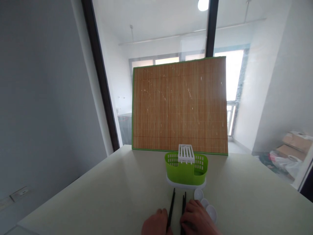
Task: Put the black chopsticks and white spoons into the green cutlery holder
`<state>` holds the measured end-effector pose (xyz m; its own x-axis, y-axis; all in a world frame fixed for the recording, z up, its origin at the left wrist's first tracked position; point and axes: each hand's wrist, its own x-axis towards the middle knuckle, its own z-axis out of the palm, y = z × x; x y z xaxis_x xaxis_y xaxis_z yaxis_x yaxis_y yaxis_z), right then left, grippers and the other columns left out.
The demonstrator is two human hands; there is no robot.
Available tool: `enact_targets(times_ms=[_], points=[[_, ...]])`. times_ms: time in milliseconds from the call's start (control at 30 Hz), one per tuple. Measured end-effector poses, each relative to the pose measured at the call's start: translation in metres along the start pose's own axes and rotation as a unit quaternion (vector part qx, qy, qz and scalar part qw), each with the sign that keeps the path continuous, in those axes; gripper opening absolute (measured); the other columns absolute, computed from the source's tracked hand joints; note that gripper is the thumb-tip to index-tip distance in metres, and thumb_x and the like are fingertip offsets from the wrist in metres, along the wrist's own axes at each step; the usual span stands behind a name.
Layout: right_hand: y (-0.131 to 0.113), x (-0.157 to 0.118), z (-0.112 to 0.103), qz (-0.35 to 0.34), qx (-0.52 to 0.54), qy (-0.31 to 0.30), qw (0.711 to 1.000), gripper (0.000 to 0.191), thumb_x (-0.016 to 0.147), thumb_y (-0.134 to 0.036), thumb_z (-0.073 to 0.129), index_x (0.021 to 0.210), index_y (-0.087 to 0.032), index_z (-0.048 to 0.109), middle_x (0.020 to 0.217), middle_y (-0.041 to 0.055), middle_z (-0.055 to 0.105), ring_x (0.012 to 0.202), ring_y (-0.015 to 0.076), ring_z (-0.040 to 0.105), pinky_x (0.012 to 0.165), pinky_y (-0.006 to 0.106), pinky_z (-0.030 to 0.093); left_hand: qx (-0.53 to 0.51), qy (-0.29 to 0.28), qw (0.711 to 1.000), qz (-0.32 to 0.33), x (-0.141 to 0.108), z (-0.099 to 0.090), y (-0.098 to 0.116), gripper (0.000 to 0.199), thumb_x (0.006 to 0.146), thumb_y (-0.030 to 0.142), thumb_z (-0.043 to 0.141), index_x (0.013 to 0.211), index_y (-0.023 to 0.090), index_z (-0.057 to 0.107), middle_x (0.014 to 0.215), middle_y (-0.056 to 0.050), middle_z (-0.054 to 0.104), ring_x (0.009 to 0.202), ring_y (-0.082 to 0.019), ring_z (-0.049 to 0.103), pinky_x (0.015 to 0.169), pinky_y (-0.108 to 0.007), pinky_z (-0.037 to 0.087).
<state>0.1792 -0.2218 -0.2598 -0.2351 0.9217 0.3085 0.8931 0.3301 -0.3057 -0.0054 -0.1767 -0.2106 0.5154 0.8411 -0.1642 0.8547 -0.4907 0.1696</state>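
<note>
My left hand (156, 224) is at the bottom of the view, its fingers curled round the lower part of a pair of black chopsticks (172, 204). More black chopsticks (184, 200) lie under the closed fingers of my right hand (197, 218), their tips pointing away from me. Beside that hand on the right are several white spoons, with the nearest bowl (211, 213) and the farthest bowl (199, 195) showing; their handles are hidden. Beyond both hands stands a green cutlery basket (184, 176) on a white base tray (186, 186). A white slotted rack (186, 153) sits across its middle.
A brown bamboo mat (179, 107) with green edging stands upright at the far edge of the pale table (110, 186). Behind it is a glass partition with dark frames (100, 71). Cardboard boxes (297, 145) and plastic bags lie past the table at right.
</note>
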Motion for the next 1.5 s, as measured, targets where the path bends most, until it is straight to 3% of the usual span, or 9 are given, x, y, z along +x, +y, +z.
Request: enact_targets(times_ms=[133,433,700,867,967,1067,1167,1267,1500], points=[[-0.005,-0.001,-0.005,-0.001,0.006,0.007,1.0,0.009,0.074,-0.023,0.059,0.079,-0.027,0.066,0.078,0.0007,0.058,0.083,0.0184,0.05,0.072,0.03,0.03,0.036,0.021,0.999,-0.021,0.004,-0.001,-0.001,0.036,0.071,0.011,0.043,0.104,0.01,0.059,0.1,-0.016,0.063,0.09,-0.031,0.062,0.075,-0.042,0.048],[-0.009,-0.001,-0.011,0.0,-0.019,0.005,1.0,0.007,0.078,-0.023,0.056,0.078,-0.025,0.063,0.079,-0.0001,0.058,0.083,0.0178,0.049,0.076,0.031,0.029,0.045,0.026,0.998,-0.044,0.009,0.002,-0.011,0.034,0.073,0.004,0.037,0.095,0.01,0.063,0.095,-0.015,0.066,0.093,-0.027,0.062,0.08,-0.038,0.047],[-0.003,0.002,-0.015,0.026,-0.035,-0.009,0.999,0.006,0.072,-0.02,0.059,0.074,-0.023,0.063,0.08,0.0007,0.061,0.085,0.0184,0.052,0.078,0.031,0.031,-0.012,0.098,0.994,-0.046,0.004,-0.008,-0.031,0.021,0.074,0.015,0.043,0.084,0.014,0.061,0.082,-0.011,0.066,0.084,-0.025,0.062,0.071,-0.032,0.043],[-0.024,0.015,-0.018,0.072,0.052,-0.008,0.996,0.037,0.064,-0.023,0.067,0.101,-0.026,0.063,0.075,-0.0007,0.063,0.083,0.0199,0.055,0.079,0.031,0.035,-0.143,0.184,0.972,0.018,0.003,-0.034,-0.033,0.012,0.075,0.018,0.044,0.074,0.018,0.056,0.069,-0.003,0.063,0.066,-0.016,0.058,0.059,-0.023,0.037],[-0.044,0.031,-0.016,0.102,0.132,-0.021,0.986,0.055,0.062,-0.021,0.068,0.116,-0.025,0.055,0.071,-0.0032,0.063,0.07,0.0163,0.058,0.067,0.025,0.038,-0.207,0.237,0.947,0.068,0.007,-0.046,-0.023,0.012,0.076,0.02,0.043,0.073,0.018,0.055,0.065,0.0,0.06,0.061,-0.013,0.054,0.055,-0.022,0.036],[-0.053,0.046,-0.01,0.098,0.167,-0.004,0.981,0.036,0.067,-0.02,0.063,0.102,-0.021,0.058,0.065,-0.0045,0.061,0.057,0.013,0.054,0.054,0.021,0.035,-0.271,0.254,0.923,0.098,0.012,-0.051,-0.011,0.012,0.076,0.02,0.045,0.078,0.019,0.056,0.067,0.001,0.059,0.061,-0.012,0.053,0.056,-0.02,0.038],[-0.05,0.053,-0.004,0.073,0.162,0.045,0.983,0.012,0.077,-0.019,0.053,0.088,-0.018,0.059,0.069,-0.0008,0.062,0.06,0.0133,0.055,0.055,0.021,0.036,-0.312,0.253,0.906,0.131,0.014,-0.05,-0.004,0.011,0.076,0.02,0.046,0.08,0.019,0.056,0.07,0.001,0.059,0.062,-0.011,0.053,0.058,-0.019,0.041],[-0.043,0.05,-0.002,0.045,0.142,0.076,0.986,0.014,0.084,-0.02,0.046,0.09,-0.02,0.059,0.083,0.0029,0.063,0.072,0.0158,0.057,0.063,0.023,0.039,-0.361,0.217,0.892,0.162,0.016,-0.047,-0.003,0.008,0.077,0.022,0.049,0.078,0.019,0.056,0.069,0.001,0.058,0.06,-0.01,0.052,0.056,-0.018,0.043],[-0.033,0.041,0.006,0.06,0.086,0.021,0.994,0.011,0.084,-0.021,0.047,0.09,-0.021,0.057,0.092,0.004,0.061,0.078,0.0158,0.059,0.068,0.022,0.042,-0.513,0.108,0.831,0.183,0.028,-0.038,-0.009,0.015,0.079,0.029,0.054,0.084,0.016,0.057,0.065,0.002,0.055,0.048,-0.008,0.051,0.046,-0.019,0.045]])
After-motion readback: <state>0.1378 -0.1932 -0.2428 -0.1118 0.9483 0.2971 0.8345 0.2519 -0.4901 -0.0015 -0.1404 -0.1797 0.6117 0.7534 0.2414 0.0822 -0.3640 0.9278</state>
